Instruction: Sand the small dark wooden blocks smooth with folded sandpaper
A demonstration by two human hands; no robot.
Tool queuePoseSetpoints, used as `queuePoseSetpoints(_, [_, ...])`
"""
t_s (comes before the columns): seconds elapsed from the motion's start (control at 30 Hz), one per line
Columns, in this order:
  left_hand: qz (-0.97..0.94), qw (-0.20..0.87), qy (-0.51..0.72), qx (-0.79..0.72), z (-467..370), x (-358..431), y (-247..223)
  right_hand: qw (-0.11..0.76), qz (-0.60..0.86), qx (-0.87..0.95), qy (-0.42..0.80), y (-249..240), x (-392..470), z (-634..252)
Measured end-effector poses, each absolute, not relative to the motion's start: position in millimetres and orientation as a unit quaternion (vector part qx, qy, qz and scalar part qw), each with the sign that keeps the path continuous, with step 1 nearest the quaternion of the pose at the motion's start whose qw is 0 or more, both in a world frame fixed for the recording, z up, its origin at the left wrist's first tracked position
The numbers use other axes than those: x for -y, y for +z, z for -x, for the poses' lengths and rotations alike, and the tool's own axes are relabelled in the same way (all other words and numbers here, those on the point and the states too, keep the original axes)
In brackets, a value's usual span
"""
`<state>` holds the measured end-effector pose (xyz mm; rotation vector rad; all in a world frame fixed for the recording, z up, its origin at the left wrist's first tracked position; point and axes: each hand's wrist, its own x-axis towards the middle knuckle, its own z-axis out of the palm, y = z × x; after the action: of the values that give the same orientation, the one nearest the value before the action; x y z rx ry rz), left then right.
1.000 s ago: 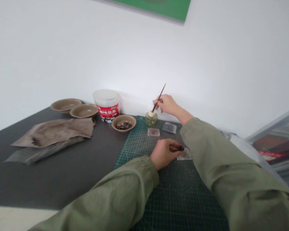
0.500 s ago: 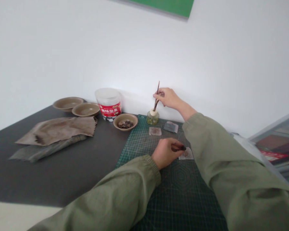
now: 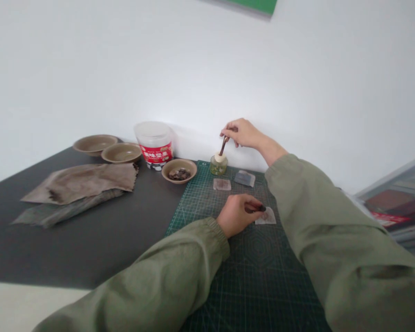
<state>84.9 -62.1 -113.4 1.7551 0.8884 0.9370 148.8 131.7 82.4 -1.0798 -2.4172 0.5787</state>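
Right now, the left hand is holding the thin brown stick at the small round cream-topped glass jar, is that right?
Only the hand is wrong: in the head view, the right hand is holding the thin brown stick at the small round cream-topped glass jar. The left hand is by a pale squarish patch on the green gridded mat.

Long olive-green sleeves, loosely creased, gathered cuffs
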Motion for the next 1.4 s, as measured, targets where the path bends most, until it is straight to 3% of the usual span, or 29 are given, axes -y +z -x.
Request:
queuePoseSetpoints(0.13, [-0.712,0.464,0.387,-0.357,-82.4,61.0,-112.9,0.189,0.394,0.873,0.218,83.5,-121.2,-150.7])
queuePoseSetpoints(0.33, [-0.7,0.46,0.406,-0.365,-78.6,59.6,-107.1,0.247,0.425,0.846,0.208,105.9,-102.0,-176.1])
queuePoseSetpoints(0.5, [-0.666,0.462,0.456,-0.368,-80.0,67.1,-93.7,0.147,0.48,0.849,0.162,122.4,-37.7,-279.6])
queuePoseSetpoints(0.63, [-0.664,0.478,0.449,-0.36,-82.1,77.2,-83.7,0.044,0.558,0.828,-0.008,83.9,49.5,-379.6])
queuePoseSetpoints(0.73, [-0.673,0.489,0.427,-0.354,-83.3,83.0,-79.8,0.04,0.6,0.798,-0.047,27.2,100.3,-425.0])
queuePoseSetpoints(0.93, [-0.682,0.506,0.393,-0.353,-82.6,84.9,-74.8,0.147,0.559,0.816,0.006,-45.6,125.1,-441.9])
queuePoseSetpoints(1.1, [-0.678,0.511,0.389,-0.357,-81.7,84.2,-72.0,0.252,0.515,0.819,0.03,-26.5,127.9,-419.7])
queuePoseSetpoints(1.23, [-0.662,0.521,0.418,-0.34,-84.2,89.2,-68.7,0.391,0.397,0.828,0.052,-11.2,129.6,-369.9])
queuePoseSetpoints(1.4, [-0.661,0.483,0.478,-0.318,-83.3,93.6,-64.2,0.396,0.301,0.86,0.112,-26.2,120.8,-327.7])
